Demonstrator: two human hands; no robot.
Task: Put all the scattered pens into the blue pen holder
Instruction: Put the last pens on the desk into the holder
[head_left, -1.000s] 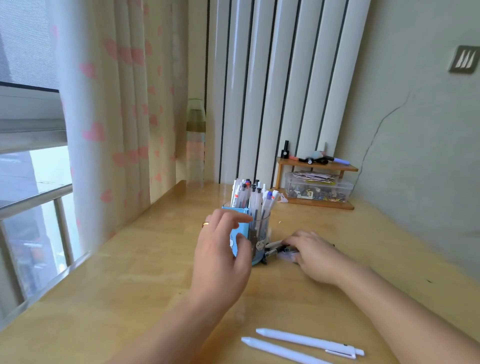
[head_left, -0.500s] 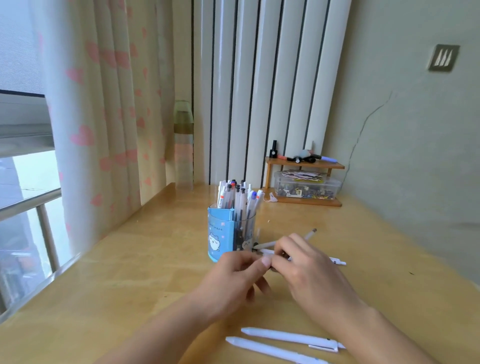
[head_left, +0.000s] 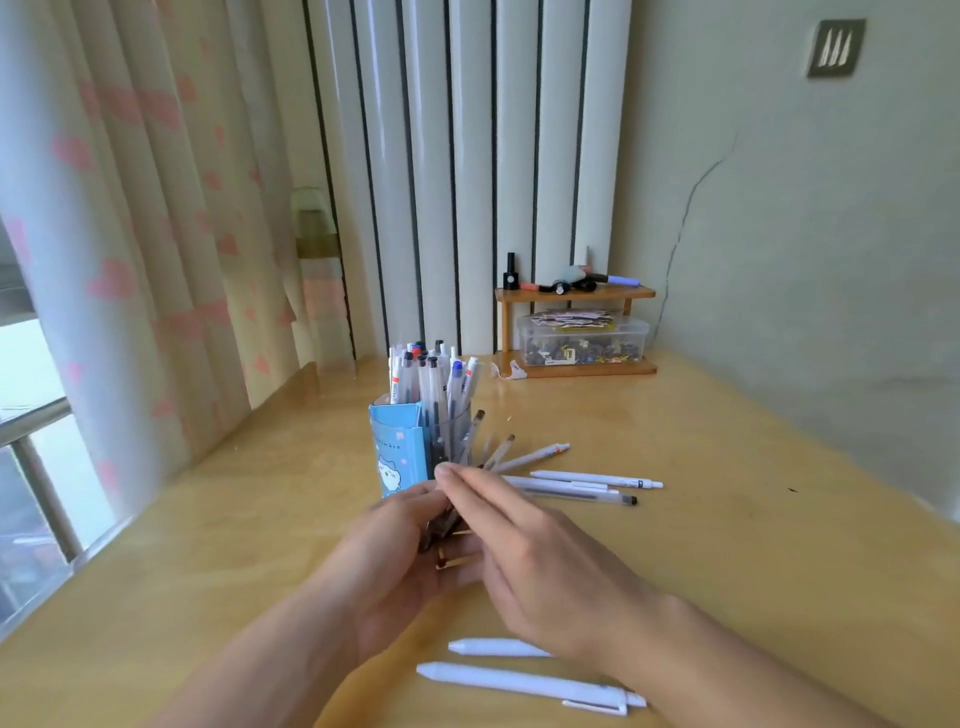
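on the desk (head_left: 727, 545), our left hand (head_left: 395, 556) grips a pen bundle (head_left: 440, 526); right hand (head_left: 535, 556), fingers straight, touches it; blue holder (head_left: 397, 449) at twelve o'clock.

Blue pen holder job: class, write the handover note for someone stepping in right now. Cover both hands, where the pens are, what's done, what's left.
Left hand: grips a fanned bunch of pens just in front of the blue pen holder.
Right hand: fingers straight, against that bunch.
Done: many stored pens stand in the holder.
Left: drop in the bunch, then the loose pens on the desk right of the holder and the two white pens nearest the person.
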